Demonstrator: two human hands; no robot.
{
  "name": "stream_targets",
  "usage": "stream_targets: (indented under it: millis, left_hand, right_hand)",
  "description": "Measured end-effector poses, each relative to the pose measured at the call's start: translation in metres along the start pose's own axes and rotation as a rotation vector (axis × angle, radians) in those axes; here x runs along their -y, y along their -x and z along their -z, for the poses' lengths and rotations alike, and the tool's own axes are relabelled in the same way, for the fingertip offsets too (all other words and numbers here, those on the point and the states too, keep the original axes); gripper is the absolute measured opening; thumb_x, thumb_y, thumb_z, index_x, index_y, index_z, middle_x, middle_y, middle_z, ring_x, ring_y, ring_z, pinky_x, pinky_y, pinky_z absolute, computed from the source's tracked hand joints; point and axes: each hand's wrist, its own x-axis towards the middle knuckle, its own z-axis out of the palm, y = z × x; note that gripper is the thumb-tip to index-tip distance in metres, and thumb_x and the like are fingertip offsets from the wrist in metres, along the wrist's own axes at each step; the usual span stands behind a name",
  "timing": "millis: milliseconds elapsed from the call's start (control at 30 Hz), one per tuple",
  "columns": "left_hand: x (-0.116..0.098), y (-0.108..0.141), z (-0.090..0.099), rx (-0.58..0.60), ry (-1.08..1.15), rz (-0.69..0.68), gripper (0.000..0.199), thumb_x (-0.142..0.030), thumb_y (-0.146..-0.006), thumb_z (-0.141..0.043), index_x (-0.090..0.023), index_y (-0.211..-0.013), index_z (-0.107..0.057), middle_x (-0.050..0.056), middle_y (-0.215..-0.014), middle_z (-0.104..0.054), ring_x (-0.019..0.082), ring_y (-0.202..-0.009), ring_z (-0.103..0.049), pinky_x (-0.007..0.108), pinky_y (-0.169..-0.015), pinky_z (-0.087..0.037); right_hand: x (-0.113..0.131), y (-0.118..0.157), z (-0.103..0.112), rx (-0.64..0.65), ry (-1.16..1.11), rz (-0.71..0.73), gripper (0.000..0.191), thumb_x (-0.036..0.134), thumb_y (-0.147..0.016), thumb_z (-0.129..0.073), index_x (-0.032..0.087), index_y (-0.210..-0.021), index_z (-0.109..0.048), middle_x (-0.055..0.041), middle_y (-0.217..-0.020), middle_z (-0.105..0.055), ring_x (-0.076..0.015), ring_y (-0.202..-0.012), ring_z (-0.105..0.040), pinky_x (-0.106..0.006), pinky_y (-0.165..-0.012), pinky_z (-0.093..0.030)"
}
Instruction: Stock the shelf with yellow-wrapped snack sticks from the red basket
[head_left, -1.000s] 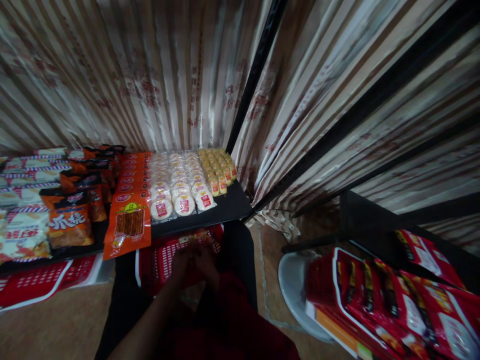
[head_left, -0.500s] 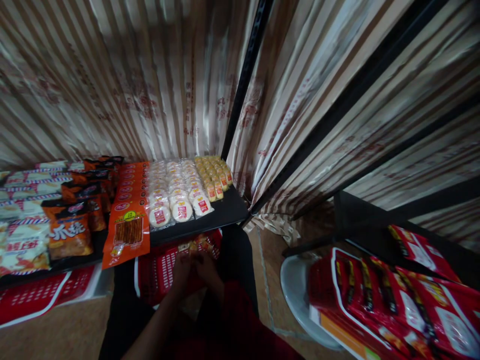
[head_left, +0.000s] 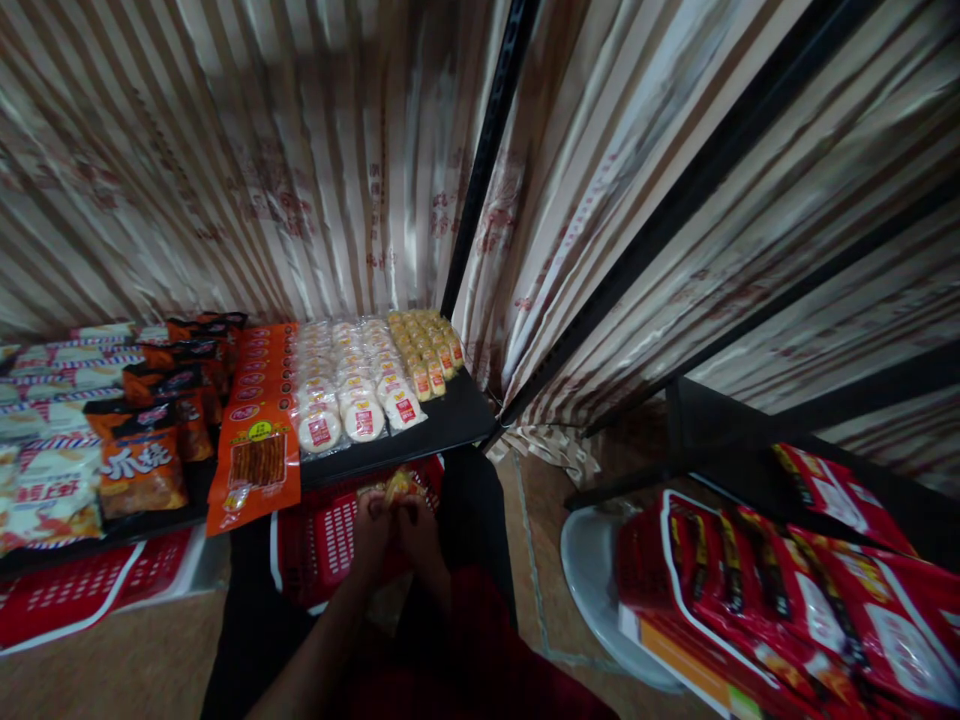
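Note:
Close together over a red plastic basket (head_left: 326, 535), my left hand (head_left: 371, 525) and my right hand (head_left: 415, 522) pinch a small yellow wrapped snack (head_left: 399, 486) between them. The basket sits in front of my legs, partly under the black shelf (head_left: 461, 415). Directly ahead on that shelf stand rows of yellow wrapped snacks (head_left: 427, 352) that look similar. Left of these lie rows of round white wrapped cakes (head_left: 364, 420). My fingertips are dim, so the exact grip is hard to make out.
Orange snack packs (head_left: 255, 460), dark-topped orange bags (head_left: 142, 460) and white bags (head_left: 52, 495) fill the shelf's left side. A black metal post (head_left: 487, 160) rises at its back corner. At right, a basket of red packets (head_left: 750, 590) rests on a grey-white stool (head_left: 589, 570).
My hands have risen slightly towards the shelf edge. The yellow wrapped snack between them shows more clearly. The shelf goods look unchanged.

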Motion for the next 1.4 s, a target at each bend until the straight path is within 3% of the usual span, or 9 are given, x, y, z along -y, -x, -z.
stream_targets:
  millis: [367, 633, 1000, 1200, 1400]
  left_hand:
    - [-0.013, 0.005, -0.013, 0.085, 0.129, -0.074, 0.021, -0.029, -0.063, -0.056, -0.021, -0.083, -0.053, 0.001, -0.081, -0.061, 0.016, -0.075, -0.059, 0.030, -0.072, -0.048]
    - [-0.041, 0.010, -0.021, 0.142, 0.194, -0.073, 0.024, -0.032, -0.063, -0.058, -0.020, -0.083, -0.051, 0.001, -0.079, -0.061, 0.017, -0.074, -0.061, 0.030, -0.069, -0.049]
    - [-0.061, 0.008, -0.041, 0.192, 0.215, -0.019, 0.030, -0.042, -0.068, -0.062, -0.019, -0.085, -0.052, 0.003, -0.075, -0.066, 0.018, -0.070, -0.065, 0.030, -0.064, -0.052]
    - [-0.072, 0.006, -0.048, 0.213, 0.220, -0.045, 0.024, -0.029, -0.067, -0.057, -0.018, -0.087, -0.053, 0.004, -0.083, -0.065, 0.019, -0.077, -0.065, 0.030, -0.069, -0.052]
    - [-0.094, 0.003, -0.057, 0.244, 0.183, -0.049, 0.021, -0.034, -0.069, -0.055, -0.017, -0.082, -0.056, 0.003, -0.078, -0.065, 0.018, -0.072, -0.064, 0.030, -0.069, -0.052]
  right_hand:
    - [0.019, 0.001, 0.009, -0.136, -0.113, 0.069, 0.012, 0.032, -0.073, -0.047, 0.023, -0.075, -0.055, -0.0012, -0.077, -0.065, -0.0169, -0.077, -0.062, -0.030, -0.078, -0.049]
    - [0.026, -0.007, 0.013, -0.117, -0.173, 0.017, 0.016, 0.039, -0.075, -0.053, 0.024, -0.079, -0.051, 0.0006, -0.075, -0.064, -0.0161, -0.070, -0.063, -0.028, -0.068, -0.051]
    - [0.052, -0.026, 0.031, -0.018, -0.237, 0.046, 0.017, 0.037, -0.080, -0.054, 0.025, -0.091, -0.046, -0.0033, -0.088, -0.069, -0.0179, -0.080, -0.068, -0.030, -0.072, -0.055]
    - [0.054, -0.037, 0.043, -0.050, -0.147, 0.092, 0.019, 0.037, -0.080, -0.055, 0.023, -0.093, -0.049, -0.0034, -0.088, -0.068, -0.0176, -0.078, -0.068, -0.029, -0.069, -0.055]
    - [0.066, -0.046, 0.057, -0.077, -0.132, 0.111, 0.025, 0.037, -0.081, -0.056, 0.021, -0.098, -0.049, -0.0064, -0.093, -0.069, -0.0180, -0.082, -0.068, -0.028, -0.071, -0.055]
